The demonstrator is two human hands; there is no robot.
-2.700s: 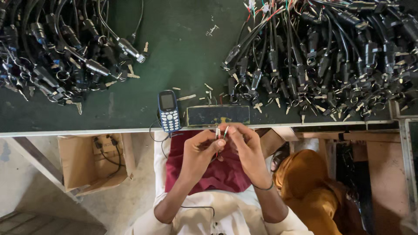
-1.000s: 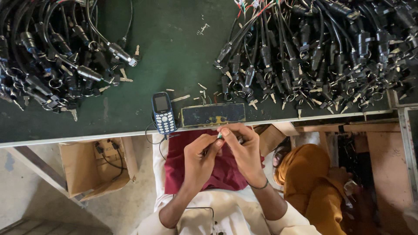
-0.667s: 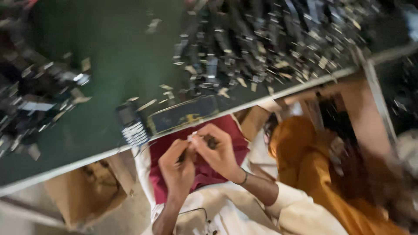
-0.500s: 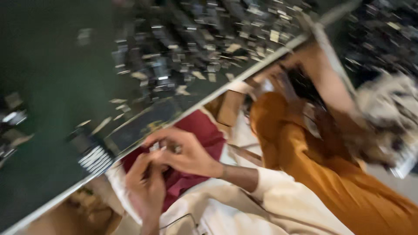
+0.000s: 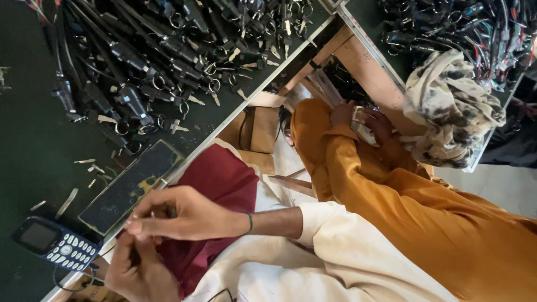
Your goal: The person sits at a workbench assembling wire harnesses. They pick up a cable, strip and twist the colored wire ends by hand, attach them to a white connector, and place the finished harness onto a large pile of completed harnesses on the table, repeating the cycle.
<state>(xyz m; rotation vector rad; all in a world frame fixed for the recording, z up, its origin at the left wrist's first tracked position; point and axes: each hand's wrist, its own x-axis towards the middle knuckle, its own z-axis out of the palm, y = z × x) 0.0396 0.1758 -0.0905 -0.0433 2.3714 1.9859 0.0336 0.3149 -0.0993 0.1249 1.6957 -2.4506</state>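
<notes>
Both hands — left hand [image 5: 137, 271], right hand [image 5: 182, 215] — pinch something hidden (too small).

Both hands [image 5: 154, 237] pinch a small part beside the mobile phone [image 5: 56, 244].

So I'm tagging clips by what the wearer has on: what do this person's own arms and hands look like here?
Both hands are bare, with no gloves. One hand has a thin dark band around its wrist, and its forearm is uncovered up to a loose cream-white sleeve pushed back above it. The other hand sits at the frame's bottom edge; its wrist and sleeve are out of view.
</notes>
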